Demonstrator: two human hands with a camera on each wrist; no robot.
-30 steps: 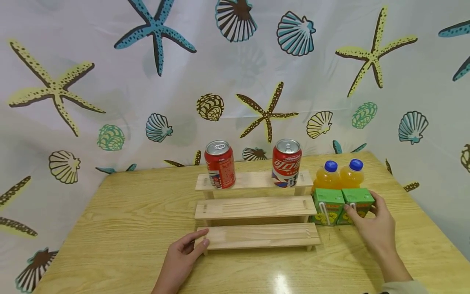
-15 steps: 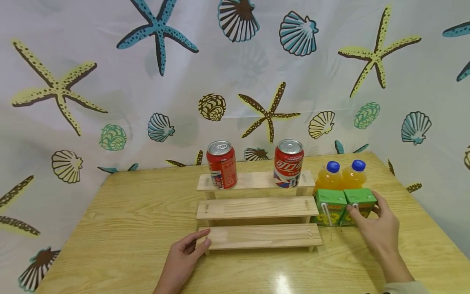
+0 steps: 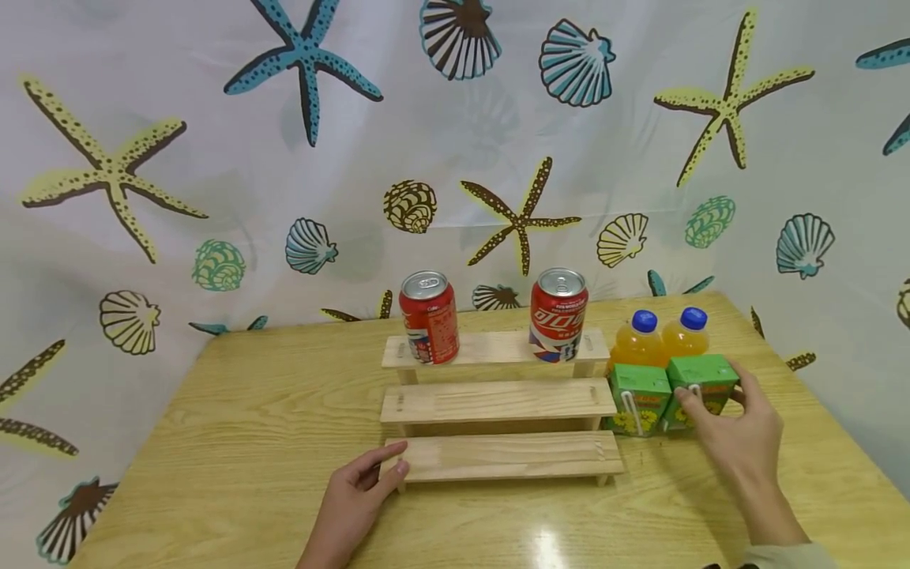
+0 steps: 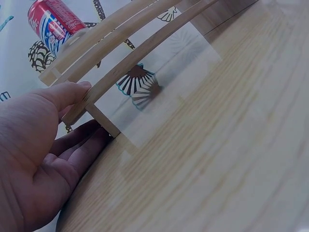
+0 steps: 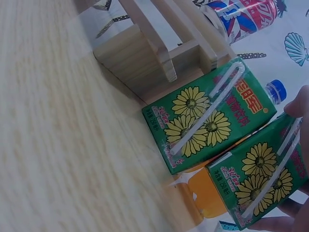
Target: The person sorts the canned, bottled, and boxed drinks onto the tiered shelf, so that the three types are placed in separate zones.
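Note:
My right hand [image 3: 746, 435] grips the right-hand green drink carton [image 3: 702, 375], thumb on its front and fingers round its far side. In the right wrist view that carton, with a straw on its front, tilts and stands a little apart from the second green carton [image 5: 207, 116]. At the left end of the three-step wooden rack [image 3: 498, 401], my left hand [image 3: 355, 494] holds the lowest step. The left wrist view has the thumb [image 4: 72, 92] against the board's end and the other fingers by the leg below.
Two red cola cans, one left [image 3: 430, 320] and one right [image 3: 559, 316], stand on the rack's top step. Behind the cartons are two orange drink bottles [image 3: 686, 338] with blue caps. All stands on a wooden table [image 3: 235, 411] before a patterned curtain [image 3: 341, 142].
The right-hand carton has risen slightly, tilted and shifted right, away from the other carton, together with my right hand. My left hand stays at the rack.

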